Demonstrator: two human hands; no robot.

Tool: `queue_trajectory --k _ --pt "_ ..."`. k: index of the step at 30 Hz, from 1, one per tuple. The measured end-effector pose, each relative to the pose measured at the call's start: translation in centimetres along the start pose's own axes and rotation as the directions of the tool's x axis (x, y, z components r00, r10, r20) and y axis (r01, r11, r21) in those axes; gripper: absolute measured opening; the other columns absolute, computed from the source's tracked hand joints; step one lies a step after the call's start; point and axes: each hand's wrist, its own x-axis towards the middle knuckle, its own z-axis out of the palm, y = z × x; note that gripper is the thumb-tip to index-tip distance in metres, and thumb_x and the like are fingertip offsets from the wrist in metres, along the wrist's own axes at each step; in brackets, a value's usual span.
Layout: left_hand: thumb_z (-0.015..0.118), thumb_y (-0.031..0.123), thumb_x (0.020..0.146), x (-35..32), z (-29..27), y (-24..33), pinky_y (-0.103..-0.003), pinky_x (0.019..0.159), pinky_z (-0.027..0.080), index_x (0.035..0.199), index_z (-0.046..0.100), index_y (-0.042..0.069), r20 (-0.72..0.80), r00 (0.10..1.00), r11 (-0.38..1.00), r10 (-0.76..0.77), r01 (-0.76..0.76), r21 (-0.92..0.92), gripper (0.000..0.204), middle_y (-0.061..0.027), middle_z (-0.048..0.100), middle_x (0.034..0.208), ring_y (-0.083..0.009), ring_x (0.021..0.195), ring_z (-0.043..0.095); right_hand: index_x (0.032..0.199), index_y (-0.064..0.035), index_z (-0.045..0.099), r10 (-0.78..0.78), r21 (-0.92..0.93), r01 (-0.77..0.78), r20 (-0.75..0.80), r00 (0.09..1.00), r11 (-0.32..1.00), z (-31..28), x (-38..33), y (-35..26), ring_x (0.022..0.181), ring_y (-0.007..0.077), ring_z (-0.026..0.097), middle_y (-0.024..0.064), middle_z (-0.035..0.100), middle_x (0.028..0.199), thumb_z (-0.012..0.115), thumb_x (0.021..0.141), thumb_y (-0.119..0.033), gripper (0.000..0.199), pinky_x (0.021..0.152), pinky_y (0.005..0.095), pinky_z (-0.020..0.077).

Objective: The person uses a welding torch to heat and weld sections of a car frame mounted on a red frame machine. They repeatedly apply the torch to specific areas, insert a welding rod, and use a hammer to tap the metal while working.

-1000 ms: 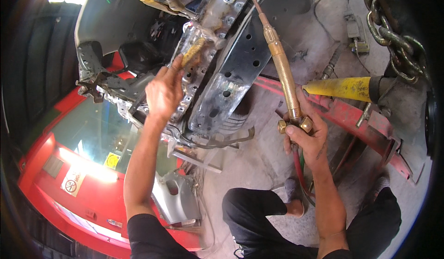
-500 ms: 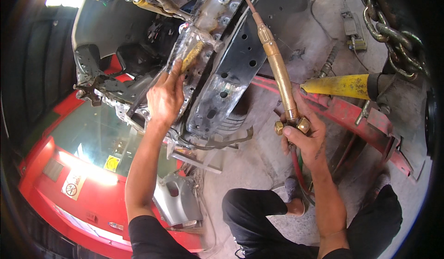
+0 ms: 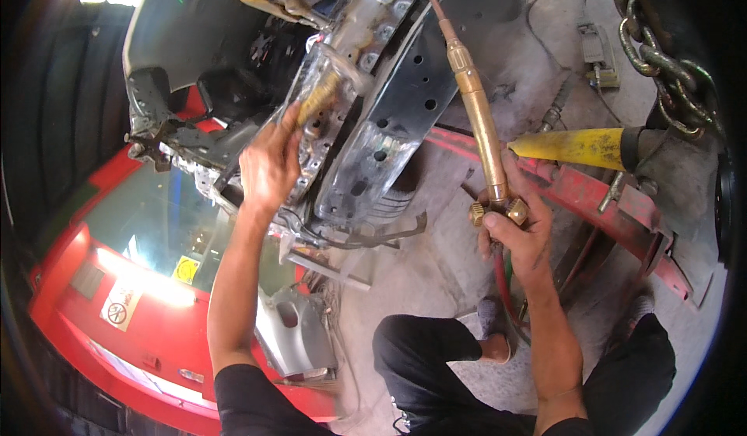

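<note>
My right hand (image 3: 520, 230) grips a long brass gas torch (image 3: 476, 117) by its valve end. The thin nozzle reaches up to the top of a bare, scorched metal car body section (image 3: 366, 124), where a small bright flame shows. Red and green hoses (image 3: 504, 288) hang from the torch below my hand. My left hand (image 3: 270, 163) holds a wire brush (image 3: 319, 97) with brass-coloured bristles against the left face of the same metal section.
A red car (image 3: 117, 296) with its windscreen lies lower left. A yellow cylinder (image 3: 576, 146) on a red steel frame (image 3: 622, 210) sits to the right. A heavy chain (image 3: 661, 54) hangs at the upper right. My dark-trousered legs are on the concrete floor (image 3: 436, 272).
My left hand with the brush has shifted slightly up and along the metal section. The torch in my right hand has stayed nearly in place.
</note>
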Motion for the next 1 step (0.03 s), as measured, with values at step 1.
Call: queue_trajectory --k 1 --pt "0.068 0.019 0.100 0.43 -0.40 -0.25 -0.050 0.070 0.053 0.141 0.067 0.020 0.102 0.991 0.996 -0.089 0.088 0.015 0.042 -0.0158 0.070 0.092 -0.0396 0.080 0.069 0.164 -0.0064 0.037 0.008 0.006 -0.008 0.005 1.000 1.000 0.21 -0.17 0.12 0.072 0.0143 0.066 0.0139 0.066 0.103 0.066 0.090 -0.001 0.079 0.048 0.0272 0.0541"
